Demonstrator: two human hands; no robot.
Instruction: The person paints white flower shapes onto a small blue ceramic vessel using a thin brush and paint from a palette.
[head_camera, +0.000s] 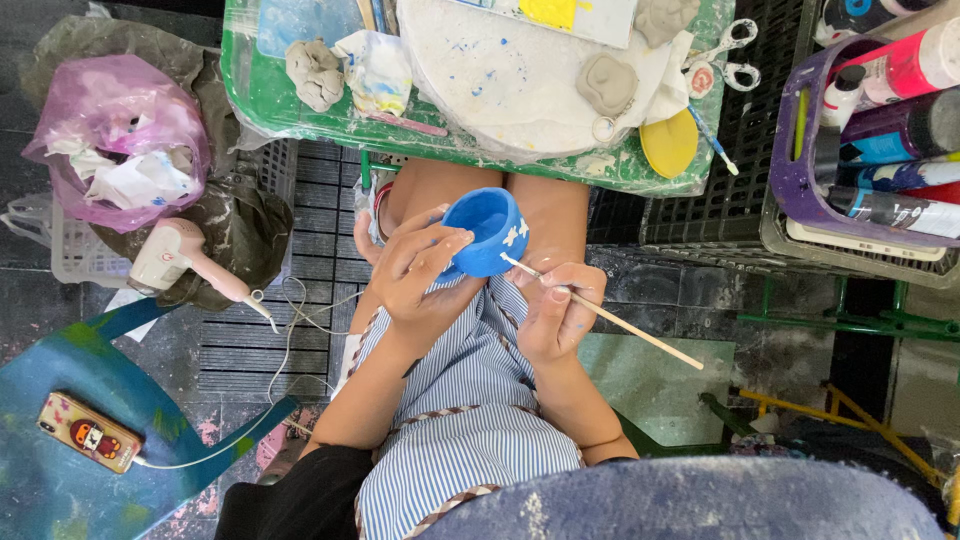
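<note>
Left hand curling around blue clay cup, gripping it over lap, just below near edge of green tray. Right hand pinching thin wooden brush, fingers closed on stick, tip touching white pattern on cup's side. Grey clay lumps sitting on tray near its left and right ends; scissors lying at tray's right corner. Purple basket holding paint bottles at right. Hair dryer lying on floor at left.
</note>
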